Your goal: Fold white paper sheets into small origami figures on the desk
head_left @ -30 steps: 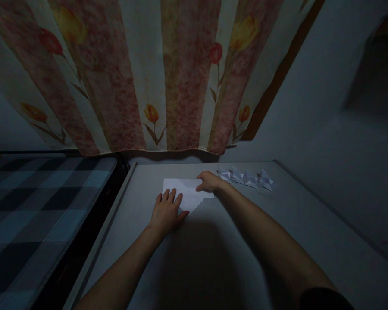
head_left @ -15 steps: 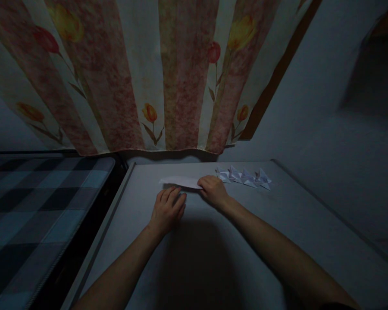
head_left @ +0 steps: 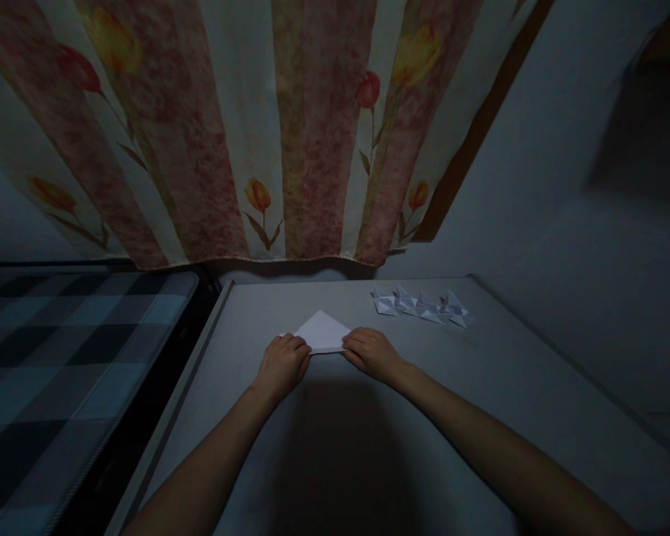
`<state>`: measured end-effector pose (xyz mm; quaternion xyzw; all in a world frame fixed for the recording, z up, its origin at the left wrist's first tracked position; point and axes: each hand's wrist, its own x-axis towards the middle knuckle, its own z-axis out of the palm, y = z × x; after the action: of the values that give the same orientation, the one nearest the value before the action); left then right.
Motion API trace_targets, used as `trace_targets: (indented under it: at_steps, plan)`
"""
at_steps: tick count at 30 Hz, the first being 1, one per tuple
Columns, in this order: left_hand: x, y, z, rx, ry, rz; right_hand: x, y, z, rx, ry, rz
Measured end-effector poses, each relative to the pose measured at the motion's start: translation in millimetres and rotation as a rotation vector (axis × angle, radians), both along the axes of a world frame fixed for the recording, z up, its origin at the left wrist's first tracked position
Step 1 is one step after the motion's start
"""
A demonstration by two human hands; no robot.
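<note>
A white sheet of paper [head_left: 322, 331], folded to a triangle, lies on the white table with its peak pointing away from me. My left hand [head_left: 282, 362] grips its left corner with curled fingers. At the opposite corner, my right hand [head_left: 371, 353] pinches the paper between thumb and fingers. The folded edge runs between both hands on the side nearest me. Beyond my right hand stand several folded white paper figures [head_left: 421, 305] in a row, close together near the table's far edge.
The white table [head_left: 441, 417] reaches the wall at the back, below a striped curtain [head_left: 318, 134] with tulips. A checked mattress [head_left: 72, 372] is on the left, with a dark gap between it and the table. A wall [head_left: 563, 283] runs along the right.
The paper was raised and seen nearly edge-on; now it lies as a triangle closer to me. My left hand, open beside it before, has closed on its left corner. My right hand came nearer.
</note>
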<state>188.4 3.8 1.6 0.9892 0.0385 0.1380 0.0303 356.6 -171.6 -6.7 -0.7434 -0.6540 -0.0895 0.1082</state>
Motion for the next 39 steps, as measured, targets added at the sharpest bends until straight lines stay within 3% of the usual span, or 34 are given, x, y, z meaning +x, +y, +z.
trace_targets:
  at_steps: [5, 9, 13, 16, 19, 21, 24, 31, 35, 39]
  plan:
    - [0.8, 9.1, -7.6, -0.129, -0.060, 0.069, -4.6, -3.4, 4.6, 0.002, 0.048, -0.070]
    - [1.9, 15.6, -13.8, -0.265, -0.139, 0.198, -7.0, -1.0, 11.4, -0.016, 0.080, -0.215]
    - [1.7, 14.6, -11.3, -0.181, -0.155, 0.242, -6.9, 4.3, 14.8, -0.016, 0.061, -0.296]
    - [2.0, 10.2, -6.4, -0.038, -0.204, 0.208, -8.5, 8.5, 15.2, 0.032, 0.004, -0.244]
    - [3.3, 6.5, -2.3, 0.080, -0.151, 0.028, -13.4, 13.4, 14.4, 0.025, -0.064, -0.068]
    - [4.1, 5.3, -0.6, 0.105, -0.040, -0.079, -17.0, 16.2, 12.5, -0.042, -0.103, 0.086]
    - [3.8, 5.0, 0.7, 0.093, 0.064, -0.095, -18.2, 15.6, 7.4, -0.105, -0.131, 0.199]
    - [0.4, 3.0, 1.5, 0.041, 0.080, -0.044, 2.2, -14.9, 0.1, -0.091, -0.060, 0.115]
    - [0.2, 0.4, 4.6, 0.017, 0.091, -0.036, 13.8, -32.1, 5.2, -0.107, -0.054, 0.038]
    - [0.0, -1.3, 7.3, 0.014, 0.087, -0.030, 18.6, -31.1, 14.8, -0.171, -0.095, 0.044]
